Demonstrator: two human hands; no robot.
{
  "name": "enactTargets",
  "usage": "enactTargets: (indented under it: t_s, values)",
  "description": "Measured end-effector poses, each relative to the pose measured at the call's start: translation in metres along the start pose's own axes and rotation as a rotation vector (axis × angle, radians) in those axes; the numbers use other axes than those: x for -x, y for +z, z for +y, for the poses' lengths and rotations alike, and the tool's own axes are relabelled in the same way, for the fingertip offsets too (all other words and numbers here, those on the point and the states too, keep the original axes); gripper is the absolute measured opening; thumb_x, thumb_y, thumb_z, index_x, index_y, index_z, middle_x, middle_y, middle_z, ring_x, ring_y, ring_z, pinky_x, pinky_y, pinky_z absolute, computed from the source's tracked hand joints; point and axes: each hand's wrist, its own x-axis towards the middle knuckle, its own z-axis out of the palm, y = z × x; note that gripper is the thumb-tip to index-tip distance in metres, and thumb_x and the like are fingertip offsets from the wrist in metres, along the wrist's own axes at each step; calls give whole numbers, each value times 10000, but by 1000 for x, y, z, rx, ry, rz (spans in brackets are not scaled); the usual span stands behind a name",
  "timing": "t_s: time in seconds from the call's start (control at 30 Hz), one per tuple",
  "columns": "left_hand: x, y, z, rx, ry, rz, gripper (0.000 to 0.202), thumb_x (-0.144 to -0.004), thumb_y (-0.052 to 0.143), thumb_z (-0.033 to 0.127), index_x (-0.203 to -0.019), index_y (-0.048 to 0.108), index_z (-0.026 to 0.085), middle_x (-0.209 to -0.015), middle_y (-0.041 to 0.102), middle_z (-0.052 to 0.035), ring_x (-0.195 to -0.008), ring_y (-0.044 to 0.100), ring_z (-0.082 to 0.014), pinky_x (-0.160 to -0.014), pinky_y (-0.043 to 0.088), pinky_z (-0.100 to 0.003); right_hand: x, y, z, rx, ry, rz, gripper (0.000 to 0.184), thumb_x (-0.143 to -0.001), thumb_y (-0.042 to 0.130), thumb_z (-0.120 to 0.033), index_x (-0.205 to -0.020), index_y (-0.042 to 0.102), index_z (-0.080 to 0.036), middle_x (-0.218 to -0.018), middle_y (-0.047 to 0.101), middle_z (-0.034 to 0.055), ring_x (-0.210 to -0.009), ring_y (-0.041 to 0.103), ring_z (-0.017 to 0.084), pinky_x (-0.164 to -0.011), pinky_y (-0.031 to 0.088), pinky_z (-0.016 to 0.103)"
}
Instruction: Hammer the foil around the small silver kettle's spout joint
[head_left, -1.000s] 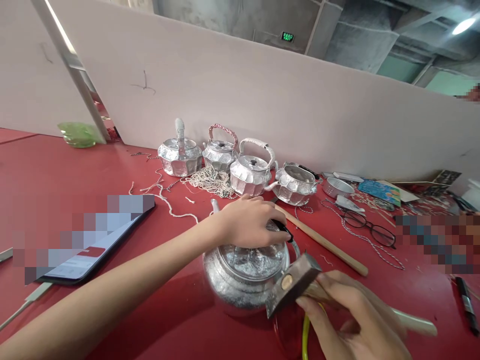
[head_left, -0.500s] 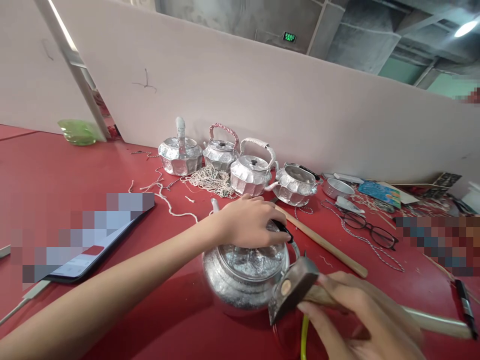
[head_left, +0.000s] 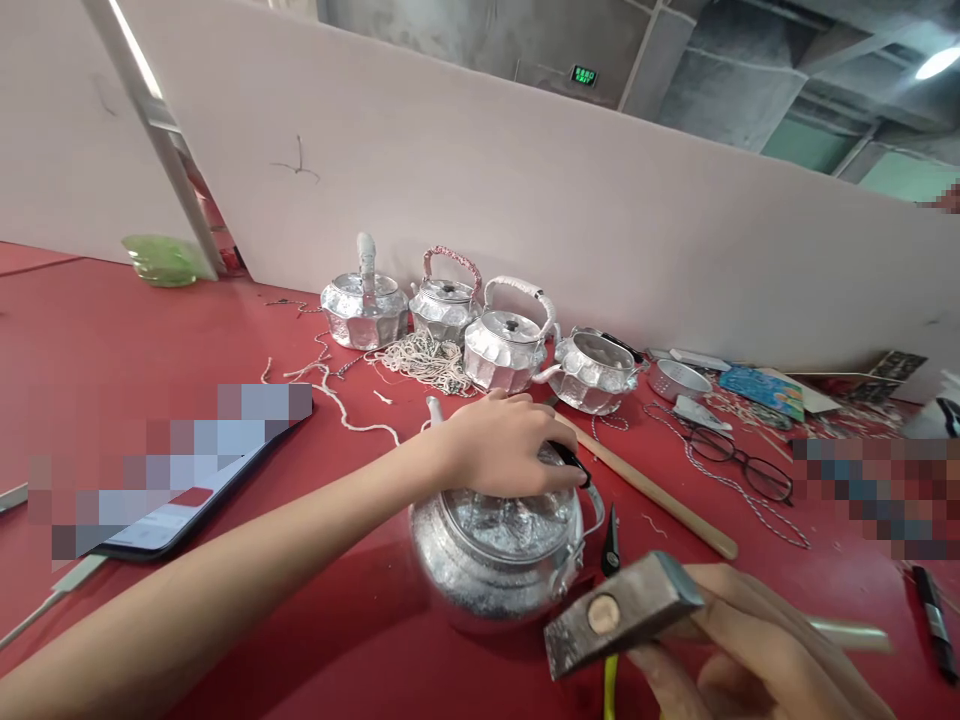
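Observation:
In the middle of the view stands a silver metal kettle with a hammered surface, its short spout pointing away to the upper left. My left hand is wrapped over the kettle's black handle, above the lid. The fingers of my right hand close around the wooden shaft of a hammer, close behind its head. That hammer head is just right of the kettle's side, apart from it. Partly behind it lies a yellow-handled tool with a dark pointed tip; its kind is unclear.
Several other silver kettles line the white partition, with a heap of cord before them. A wooden stick, glasses and a marker lie rightward. A phone is at left on the red table.
The hammer has moved away from the kettle's side, right and toward me, baring the dark pointed tip behind it. My left hand keeps its hold on the handle.

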Motion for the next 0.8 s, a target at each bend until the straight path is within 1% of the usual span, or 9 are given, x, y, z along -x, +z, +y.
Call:
enactTargets:
  t_s: [0.1,0.17,0.3,0.37,0.47,0.57,0.67,0.77,0.8]
  values:
    - [0,0,0,-9,-3,-1,349,-818,417,481,-1009,603,255,-978,608,-28,-895,528,-212,-797,376,-357,0,2,0,-21,-28,-130,167,-656,650,-229,-781,560,-164,-644,587,8,-568,553,111,-533,476,232]
    - [0,0,0,-9,-7,-5,348,-817,421,481,-1013,602,256,-969,609,-29,-893,529,-212,-794,377,-356,-1,1,1,-42,-1,-187,151,-653,648,-219,-754,545,-174,-627,586,-1,-579,569,113,-544,487,220]
    - [0,0,-2,6,14,-5,344,-819,422,481,-1011,599,259,-975,601,-27,-908,523,-214,-800,376,-358,-12,-9,6,-111,257,-118,191,-724,586,-263,-891,544,-178,-697,615,7,-564,590,94,-467,469,145]
    - [1,0,-3,17,32,-9,351,-821,415,487,-1012,600,258,-976,597,-29,-914,521,-216,-801,377,-358,-25,-15,9,-187,328,-147,211,-763,545,-272,-959,535,-194,-746,630,2,-590,603,84,-495,480,118]
    - [1,-1,-5,25,56,-16,353,-826,409,475,-1033,596,260,-991,593,-32,-921,520,-218,-799,379,-359,-45,-18,9,-256,351,-316,219,-782,525,-260,-998,509,-227,-835,639,-12,-722,627,82,-619,502,104]
    - [1,-1,-6,23,87,-18,341,-821,423,442,-1070,579,268,-1007,594,-25,-906,521,-213,-796,380,-362,-51,-13,6,-341,353,-438,194,-787,515,-241,-977,477,-235,-879,636,-15,-783,628,86,-661,499,104]
    - [1,-1,-6,24,85,-14,349,-823,421,460,-1052,589,259,-984,594,-25,-890,519,-206,-797,381,-357,-42,-7,3,-441,392,-428,221,-801,483,-265,-1018,473,-222,-885,631,20,-747,630,107,-593,512,133]
    - [1,0,-5,17,63,-4,359,-821,421,486,-1031,598,255,-961,591,-26,-894,513,-207,-804,378,-356,-32,-6,1,-382,412,-332,337,-787,489,-305,-1107,461,-206,-934,617,52,-732,624,121,-551,514,159]
    - [1,0,-5,14,59,-1,357,-820,423,486,-1029,598,255,-957,591,-25,-895,511,-207,-809,376,-358,-32,-5,-1,-352,393,-325,321,-782,492,-311,-1085,481,-204,-909,618,45,-705,618,113,-540,506,157]
